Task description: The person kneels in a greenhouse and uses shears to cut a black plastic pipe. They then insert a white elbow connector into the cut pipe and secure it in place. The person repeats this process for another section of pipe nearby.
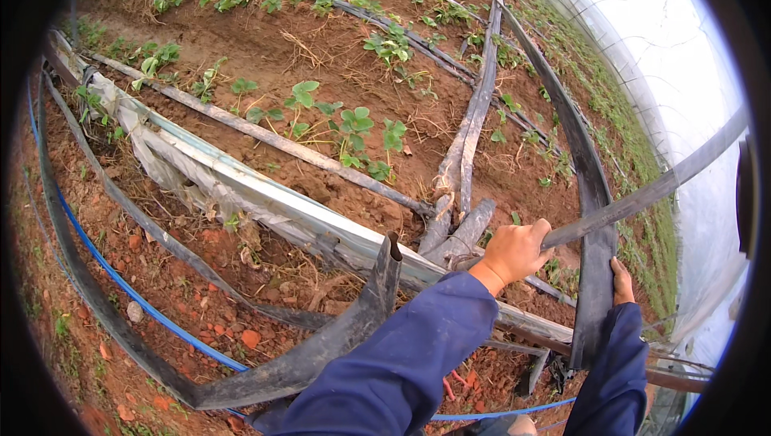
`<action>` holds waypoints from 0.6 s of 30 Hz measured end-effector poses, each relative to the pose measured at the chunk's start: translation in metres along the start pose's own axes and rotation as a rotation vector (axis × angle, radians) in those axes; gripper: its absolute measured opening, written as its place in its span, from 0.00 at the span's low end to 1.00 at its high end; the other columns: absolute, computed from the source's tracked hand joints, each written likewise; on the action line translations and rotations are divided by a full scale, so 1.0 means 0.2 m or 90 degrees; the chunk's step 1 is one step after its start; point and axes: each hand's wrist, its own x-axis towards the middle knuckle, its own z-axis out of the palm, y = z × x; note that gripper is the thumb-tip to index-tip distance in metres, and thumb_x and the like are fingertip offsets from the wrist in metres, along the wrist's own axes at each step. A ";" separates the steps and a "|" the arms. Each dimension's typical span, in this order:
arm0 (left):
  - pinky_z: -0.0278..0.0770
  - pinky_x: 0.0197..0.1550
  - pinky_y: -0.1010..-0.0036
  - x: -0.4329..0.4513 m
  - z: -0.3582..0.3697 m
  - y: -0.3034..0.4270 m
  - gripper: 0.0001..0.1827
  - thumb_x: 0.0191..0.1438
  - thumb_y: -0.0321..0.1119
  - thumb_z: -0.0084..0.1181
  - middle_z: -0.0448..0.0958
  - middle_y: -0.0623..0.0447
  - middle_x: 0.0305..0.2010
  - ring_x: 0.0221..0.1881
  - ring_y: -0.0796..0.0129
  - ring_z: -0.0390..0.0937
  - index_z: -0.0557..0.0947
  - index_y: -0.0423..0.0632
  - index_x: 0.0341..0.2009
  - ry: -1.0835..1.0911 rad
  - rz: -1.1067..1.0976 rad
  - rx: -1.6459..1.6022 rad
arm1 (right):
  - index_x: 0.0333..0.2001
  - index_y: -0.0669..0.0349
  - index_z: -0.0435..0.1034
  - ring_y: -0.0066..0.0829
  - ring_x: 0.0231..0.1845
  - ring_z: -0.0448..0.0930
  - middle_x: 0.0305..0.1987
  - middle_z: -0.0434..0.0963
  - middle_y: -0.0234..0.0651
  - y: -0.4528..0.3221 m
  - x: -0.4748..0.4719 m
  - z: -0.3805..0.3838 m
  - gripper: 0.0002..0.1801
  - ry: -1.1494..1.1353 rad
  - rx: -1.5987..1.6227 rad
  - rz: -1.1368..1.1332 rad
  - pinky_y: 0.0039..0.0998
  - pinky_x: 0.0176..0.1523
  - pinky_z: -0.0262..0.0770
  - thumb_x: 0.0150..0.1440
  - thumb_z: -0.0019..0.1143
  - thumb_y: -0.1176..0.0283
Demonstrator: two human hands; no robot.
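My left hand [517,248] is closed around a grey tube [644,192], which slants up to the right. Lower and farther right, my right hand [622,282] grips the edge of a flat black hose [593,291]; most of its fingers are hidden. This hose runs up behind the grey tube and away across the planted bed, and its near end hangs by my right sleeve. Another flat black hose [301,364] lies bent at the lower left, its cut end raised and gaping beside my left forearm. Dirty hose lengths [464,153] lie across the soil beyond my left hand.
A plastic-film-covered low barrier [241,177] crosses diagonally in front of me. Strawberry plants [352,129] grow in the brown soil beyond. On my side lie a blue pipe [150,306], a stone [135,312] and brick fragments [250,338]. Translucent greenhouse film [705,195] rises at right.
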 end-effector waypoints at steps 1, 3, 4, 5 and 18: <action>0.78 0.29 0.52 0.00 0.00 0.00 0.16 0.52 0.41 0.65 0.81 0.45 0.26 0.28 0.45 0.82 0.73 0.50 0.39 0.000 -0.002 -0.001 | 0.60 0.68 0.70 0.30 0.46 0.83 0.51 0.82 0.39 0.02 0.00 0.02 0.25 -0.007 -0.019 -0.010 0.33 0.51 0.80 0.70 0.52 0.57; 0.78 0.29 0.52 0.00 0.00 0.01 0.16 0.52 0.41 0.65 0.81 0.45 0.25 0.29 0.45 0.82 0.73 0.51 0.39 -0.009 -0.012 0.003 | 0.59 0.68 0.71 0.30 0.46 0.83 0.51 0.82 0.38 0.07 0.00 0.07 0.25 -0.002 -0.037 -0.003 0.33 0.52 0.79 0.70 0.52 0.57; 0.78 0.29 0.52 0.00 -0.01 0.01 0.16 0.52 0.41 0.65 0.81 0.45 0.25 0.29 0.45 0.82 0.74 0.51 0.39 -0.004 -0.006 -0.001 | 0.58 0.70 0.71 0.29 0.47 0.82 0.50 0.82 0.38 0.12 0.00 0.09 0.25 -0.044 -0.034 -0.011 0.32 0.53 0.78 0.70 0.52 0.58; 0.78 0.29 0.52 0.00 -0.01 0.01 0.16 0.52 0.41 0.65 0.81 0.45 0.25 0.29 0.45 0.82 0.74 0.51 0.39 -0.007 -0.009 0.002 | 0.57 0.70 0.71 0.29 0.47 0.82 0.50 0.82 0.38 0.15 0.01 0.11 0.24 -0.062 -0.026 -0.009 0.32 0.53 0.78 0.70 0.51 0.58; 0.78 0.33 0.50 -0.01 -0.01 0.01 0.17 0.52 0.41 0.64 0.82 0.44 0.27 0.30 0.43 0.82 0.73 0.51 0.41 -0.032 -0.030 0.012 | 0.45 0.70 0.77 0.50 0.40 0.84 0.41 0.82 0.57 -0.95 0.03 0.39 0.19 0.120 -0.536 -0.414 0.44 0.48 0.80 0.67 0.48 0.64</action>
